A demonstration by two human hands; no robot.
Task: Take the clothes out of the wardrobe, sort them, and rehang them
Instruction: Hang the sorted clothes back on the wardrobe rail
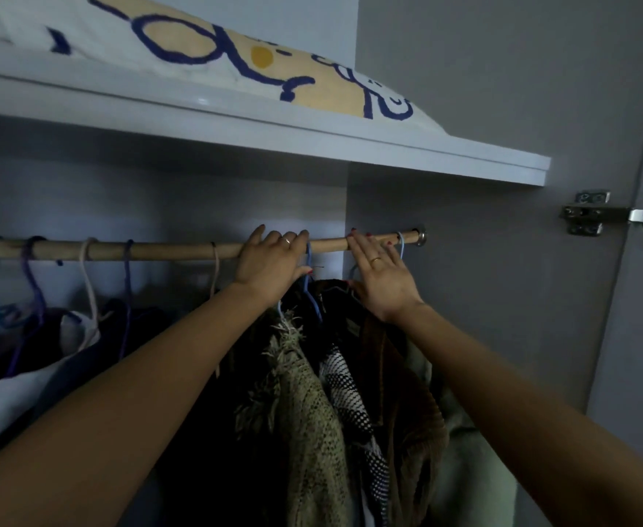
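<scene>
Both hands up at the wardrobe rail

Below the wooden rail (152, 249) hang the clothes (312, 393), dark, knitted and netted, on hangers. At the rail, the left hand (270, 260) curls its fingers over the wood, thumb against a blue hanger (308, 260); the right hand (382, 277) lies flat, fingers straight. Above the rail, a white shelf (312, 142) carries a patterned cushion (205, 51); right of it, a door hinge (593, 214).

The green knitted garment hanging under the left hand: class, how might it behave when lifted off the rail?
The green knitted garment looks loosely knitted with a shaggy fringe, so it will probably hang limp and sag. Its open weave may snag on neighbouring hangers. Pressed against the mesh top, it could drag that along.
</scene>
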